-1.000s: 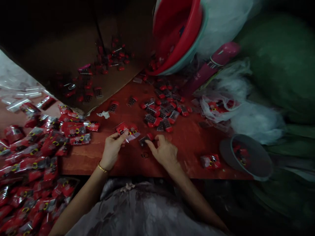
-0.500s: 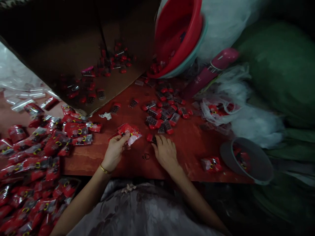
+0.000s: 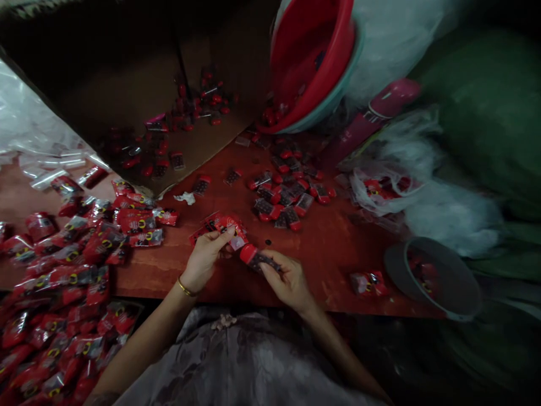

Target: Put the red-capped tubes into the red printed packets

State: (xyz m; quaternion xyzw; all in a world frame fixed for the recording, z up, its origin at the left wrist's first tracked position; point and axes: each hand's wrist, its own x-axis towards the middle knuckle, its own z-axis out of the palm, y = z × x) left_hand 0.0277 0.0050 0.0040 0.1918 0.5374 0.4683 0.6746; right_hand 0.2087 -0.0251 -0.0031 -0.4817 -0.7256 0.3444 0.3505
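Between the thumb and fingers of my left hand (image 3: pixel 207 256) is a red printed plastic packet (image 3: pixel 233 228). More flat red packets lie on the tabletop just behind those fingers. My right hand (image 3: pixel 289 282) grips a small dark container with a red cap (image 3: pixel 256 256), its capped end pointing left at the packet's lower edge. Whether the cap touches the packet I cannot tell. Beyond my hands lies a loose pile of similar red-capped containers (image 3: pixel 291 197). Filled red packets (image 3: pixel 97 239) are heaped to the left.
A cardboard box (image 3: pixel 220 132) on its side holds more containers. Red and teal basins (image 3: pixel 357 51) lean behind the pile, beside a magenta flask (image 3: pixel 363 124). At the right are a plastic bag (image 3: pixel 452 220), a grey tub (image 3: pixel 439 282) and a filled packet (image 3: pixel 369 283).
My right hand has lifted a red-capped container off the tabletop and brought it left to the packet. My left hand still holds the packet, now tilted more toward the right hand.
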